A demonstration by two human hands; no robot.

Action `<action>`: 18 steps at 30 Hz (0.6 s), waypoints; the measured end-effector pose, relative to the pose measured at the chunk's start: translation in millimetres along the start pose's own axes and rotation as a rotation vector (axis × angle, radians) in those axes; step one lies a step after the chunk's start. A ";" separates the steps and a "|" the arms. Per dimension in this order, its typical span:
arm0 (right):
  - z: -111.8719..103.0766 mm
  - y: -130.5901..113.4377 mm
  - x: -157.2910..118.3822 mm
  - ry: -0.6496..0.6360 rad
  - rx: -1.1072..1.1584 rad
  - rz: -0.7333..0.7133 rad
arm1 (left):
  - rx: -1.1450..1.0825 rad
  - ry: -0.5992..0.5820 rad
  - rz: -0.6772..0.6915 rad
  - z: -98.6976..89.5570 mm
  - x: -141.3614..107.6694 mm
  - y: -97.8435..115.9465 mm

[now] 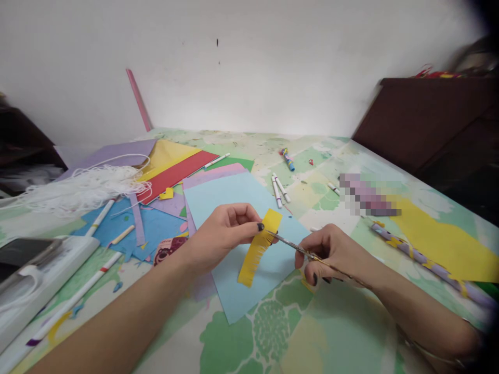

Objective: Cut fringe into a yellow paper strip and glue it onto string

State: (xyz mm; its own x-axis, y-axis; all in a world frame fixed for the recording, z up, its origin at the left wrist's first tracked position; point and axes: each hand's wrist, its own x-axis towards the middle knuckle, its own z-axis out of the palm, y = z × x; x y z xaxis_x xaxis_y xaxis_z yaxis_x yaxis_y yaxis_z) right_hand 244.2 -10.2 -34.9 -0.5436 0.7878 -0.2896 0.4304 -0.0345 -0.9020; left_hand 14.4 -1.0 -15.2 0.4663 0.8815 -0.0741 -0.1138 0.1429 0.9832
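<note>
A yellow paper strip (253,255) with a row of short cuts along its right edge is pinched between the thumb and fingers of my left hand (230,228). My right hand (325,254) holds metal scissors (288,242), whose blades point left and meet the strip's right edge near my left thumb. Both hands are above a light blue sheet (234,296), which lies over lilac and pink paper. The scissors' handles are partly hidden by my right fingers.
White string (93,182), a red sheet (175,176) and blue paper (148,228) lie left, beside a power strip (50,275) with a phone. White markers (276,192) lie beyond the hands. Yellow paper (440,239) and a wrapped lilac stick (421,259) are at right.
</note>
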 end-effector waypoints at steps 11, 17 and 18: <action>-0.3 1.3 1.1 0.001 -0.037 0.016 | -0.017 -0.006 0.006 -0.3 1.5 -1.4; 1.1 -14.7 -3.2 0.011 -0.027 0.054 | -0.022 0.006 0.000 -0.3 0.0 -0.3; 1.3 -16.5 -3.7 0.011 -0.026 0.065 | -0.021 0.005 0.001 -0.3 -0.3 -0.2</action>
State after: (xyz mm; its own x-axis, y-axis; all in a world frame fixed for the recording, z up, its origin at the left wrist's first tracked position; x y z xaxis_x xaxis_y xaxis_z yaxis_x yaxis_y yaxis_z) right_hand 238.2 -13.3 -19.4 -0.5060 0.7912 -0.3434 0.4833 -0.0697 -0.8727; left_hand 14.0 -1.3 -15.4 0.4620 0.8837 -0.0744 -0.1328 0.1519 0.9794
